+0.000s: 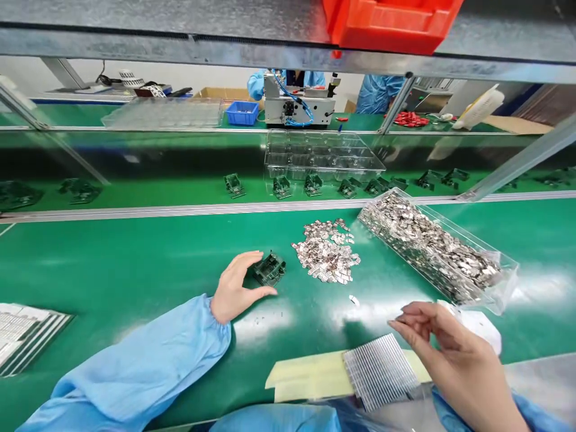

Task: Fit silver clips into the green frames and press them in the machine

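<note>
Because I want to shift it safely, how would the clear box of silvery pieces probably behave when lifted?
The clear box is probably heavy for its size, since metal-looking pieces fill much of it. It looks thin-walled, so it may flex. With its open top, pieces could spill if it tips.

A dark-green circuit-board assembly [270,270] with raised parts sat on the glossy green worktop [135,258], just left of a loose, scattered heap of small, flat, silvery metal pieces [326,255]; toward the near edge, a silver, finely ribbed, four-sided plate [380,371] lay askew across a pale-yellow strip [312,375].
</note>
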Demonstrator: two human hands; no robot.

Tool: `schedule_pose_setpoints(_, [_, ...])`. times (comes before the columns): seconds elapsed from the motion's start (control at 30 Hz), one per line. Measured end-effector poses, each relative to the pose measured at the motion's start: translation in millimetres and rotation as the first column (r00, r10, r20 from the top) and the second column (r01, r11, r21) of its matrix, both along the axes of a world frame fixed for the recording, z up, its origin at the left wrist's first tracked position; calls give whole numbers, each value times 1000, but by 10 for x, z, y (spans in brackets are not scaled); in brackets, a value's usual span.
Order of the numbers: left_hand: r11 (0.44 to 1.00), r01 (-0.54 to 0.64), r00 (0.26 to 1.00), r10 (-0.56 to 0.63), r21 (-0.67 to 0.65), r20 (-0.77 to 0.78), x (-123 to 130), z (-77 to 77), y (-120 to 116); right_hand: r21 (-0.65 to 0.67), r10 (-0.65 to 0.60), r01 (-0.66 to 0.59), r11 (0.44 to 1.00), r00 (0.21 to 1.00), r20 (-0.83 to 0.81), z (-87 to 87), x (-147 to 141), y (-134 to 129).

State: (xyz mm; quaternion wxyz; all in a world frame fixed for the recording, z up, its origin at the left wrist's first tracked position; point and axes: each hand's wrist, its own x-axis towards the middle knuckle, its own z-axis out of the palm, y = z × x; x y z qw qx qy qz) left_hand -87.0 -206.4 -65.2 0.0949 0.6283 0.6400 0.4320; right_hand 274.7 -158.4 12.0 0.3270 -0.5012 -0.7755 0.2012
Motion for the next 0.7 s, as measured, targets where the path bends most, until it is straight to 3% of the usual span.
schedule_pose_setpoints(0.13, [956,252,964,-261,-150,-48,-43,44,82,36,-81,85,996,993,-91,0,130,-363])
schedule_pose_setpoints(0.23, [837,418,892,-452,-353,-15,-111,95,230,-104,-144,121,987,954,-261,-47,147,-591])
schedule_pose_setpoints(0.3, [807,423,883,-469,-412,-12,-110,105,300,-239,-198,106,965,892,-407,-108,122,-707])
schedule_pose_setpoints(0.4, [881,373,913,-404,-291,-53,40,79,291,-366,-253,35,930,783,-568,-234,62,-807])
schedule_pose_setpoints(0.47, [924,362,929,-369,-125,-36,270,61,218,-387,-271,23,922,754,-599,-320,17,-834])
schedule_pose_setpoints(0.53, [931,364,929,-365,17,61,598,65,124,-386,-299,48,921,723,-623,-387,-32,-847])
schedule_pose_setpoints(0.6, [920,384,891,-392,80,227,972,100,33,-399,-326,54,915,681,-655,-421,-80,-862])
schedule_pose_setpoints(0.7, [891,450,763,-413,50,497,1466,184,-68,-413,-337,36,910,645,-686,-421,-141,-898])
